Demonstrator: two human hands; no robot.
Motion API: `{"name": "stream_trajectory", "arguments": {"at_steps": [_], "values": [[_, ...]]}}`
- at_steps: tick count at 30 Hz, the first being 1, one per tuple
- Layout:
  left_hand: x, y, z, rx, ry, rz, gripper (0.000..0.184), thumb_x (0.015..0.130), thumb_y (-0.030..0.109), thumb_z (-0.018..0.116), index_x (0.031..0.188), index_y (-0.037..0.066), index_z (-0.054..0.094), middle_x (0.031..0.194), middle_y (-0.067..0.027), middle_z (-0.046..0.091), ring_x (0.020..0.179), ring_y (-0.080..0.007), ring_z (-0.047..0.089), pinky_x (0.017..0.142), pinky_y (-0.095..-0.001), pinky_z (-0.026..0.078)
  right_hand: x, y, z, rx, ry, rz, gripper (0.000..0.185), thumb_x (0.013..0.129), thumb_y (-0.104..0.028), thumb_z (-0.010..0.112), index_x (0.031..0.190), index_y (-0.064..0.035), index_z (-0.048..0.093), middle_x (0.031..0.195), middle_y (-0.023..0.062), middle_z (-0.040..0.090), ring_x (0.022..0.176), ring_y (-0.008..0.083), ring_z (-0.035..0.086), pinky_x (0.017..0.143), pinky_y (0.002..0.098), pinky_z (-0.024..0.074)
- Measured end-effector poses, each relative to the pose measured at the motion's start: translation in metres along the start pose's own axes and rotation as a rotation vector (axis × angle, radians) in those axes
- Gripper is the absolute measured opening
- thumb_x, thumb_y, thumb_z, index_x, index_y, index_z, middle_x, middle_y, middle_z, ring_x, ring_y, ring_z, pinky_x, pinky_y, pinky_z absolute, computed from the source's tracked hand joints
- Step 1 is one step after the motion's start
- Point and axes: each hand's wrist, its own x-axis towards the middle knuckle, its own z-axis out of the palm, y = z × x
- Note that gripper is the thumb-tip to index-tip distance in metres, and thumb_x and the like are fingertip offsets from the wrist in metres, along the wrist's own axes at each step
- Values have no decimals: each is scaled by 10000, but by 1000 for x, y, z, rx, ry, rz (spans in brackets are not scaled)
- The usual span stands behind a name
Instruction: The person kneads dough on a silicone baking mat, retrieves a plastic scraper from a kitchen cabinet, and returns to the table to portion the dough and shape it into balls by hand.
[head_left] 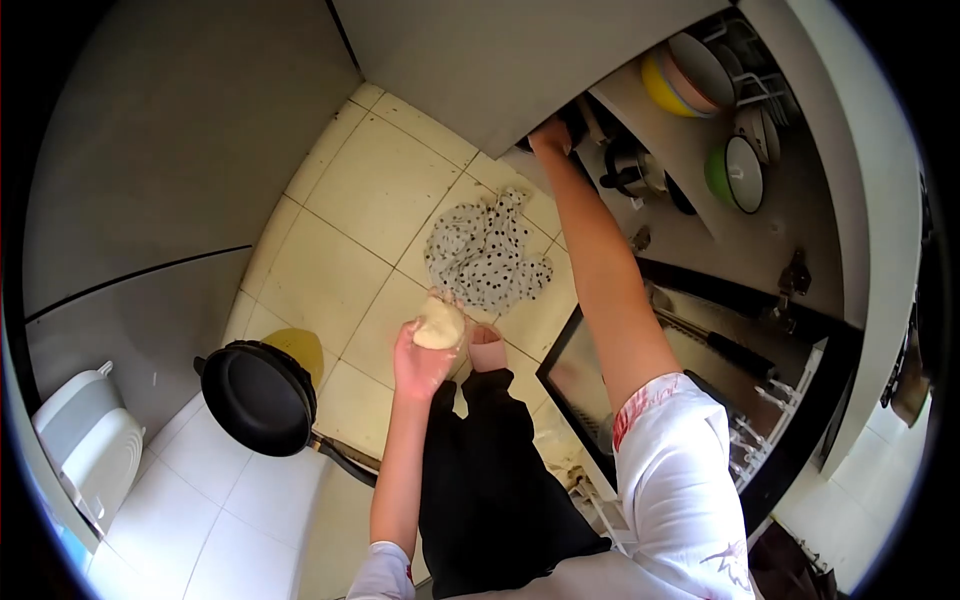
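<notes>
A pale, rounded lump like dough (439,324) rests in my left hand (422,362), whose fingers curl round it above the floor. My right arm stretches up to the cupboard's lower shelf. There my right hand (551,136) is partly hidden beside dark cookware, and what its fingers touch does not show. A pot with a dark handle (632,168) stands near it on the same shelf. On the shelf above are a yellow bowl (665,88) and a green bowl (737,175).
A spotted cloth (485,250) lies on the tiled floor (340,240) by my foot. At the left is a black frying pan (258,398), its handle pointing towards my left forearm. An open drawer (700,350) with utensils and a white rack sits below the cupboard at the right.
</notes>
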Motion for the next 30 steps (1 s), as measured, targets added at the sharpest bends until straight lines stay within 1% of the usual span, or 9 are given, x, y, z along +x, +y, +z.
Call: {"name": "stream_trajectory", "arguments": {"at_steps": [10,12,17,18,22,26,27,29,30], "values": [[1,10,31,-156,-20,-7,452,765,108,486,1213,65,451,1222,-120,483,1170,-282,424,1011,-440,346,-22,90,19,356,298,-4,297,643,-353,667,745,-74,655,755,148,640,689,316,622,608,406,489],[-28,-2,58,-218,7,41,465,796,108,468,1256,72,413,1228,-129,476,1156,-293,433,1011,-457,344,-83,127,3,579,376,-14,297,663,-328,663,703,-39,609,705,141,616,689,327,599,618,420,456],[-130,-21,137,-193,-22,-47,434,819,169,496,1242,78,460,1248,-105,490,1206,-267,405,1035,-441,304,-297,145,-129,284,176,147,248,745,-258,641,837,-29,618,712,172,613,687,361,594,624,418,461],[-150,-23,151,-180,-54,-51,440,819,166,506,1248,80,456,1254,-99,489,1213,-265,398,1041,-443,293,-339,140,-166,242,112,-36,221,762,-242,623,812,-26,610,698,180,604,679,367,591,612,415,464],[-217,-24,194,-41,-32,-72,447,806,161,520,1240,74,459,1244,-97,497,1186,-261,424,1037,-456,303,-438,152,-345,732,-300,-189,190,800,-208,627,825,-23,593,685,34,593,646,139,576,542,300,462],[-267,-15,205,67,0,-114,382,814,155,491,1190,86,506,1208,-93,524,1164,-271,448,1023,-459,318,-471,264,-407,1146,194,387,158,857,-203,572,879,-46,565,696,-33,516,572,44,431,502,195,370],[-274,-12,203,69,-5,-137,368,811,151,491,1173,94,518,1207,-92,525,1166,-274,446,1019,-463,320,-471,319,-376,813,402,380,182,854,-205,550,874,-24,558,697,45,580,562,153,519,511,294,428],[-290,-9,210,86,9,-147,362,803,148,497,1160,95,530,1200,-93,531,1167,-265,446,1018,-456,320,-497,323,-400,108,303,541,173,799,-171,528,849,-6,530,796,252,603,754,436,577,670,502,443],[-295,-12,214,93,36,-147,357,796,144,504,1147,95,541,1192,-94,537,1168,-257,446,1017,-450,321,-501,331,-389,56,276,544,173,797,-171,534,851,-6,527,768,235,612,755,417,590,668,503,451]]}}
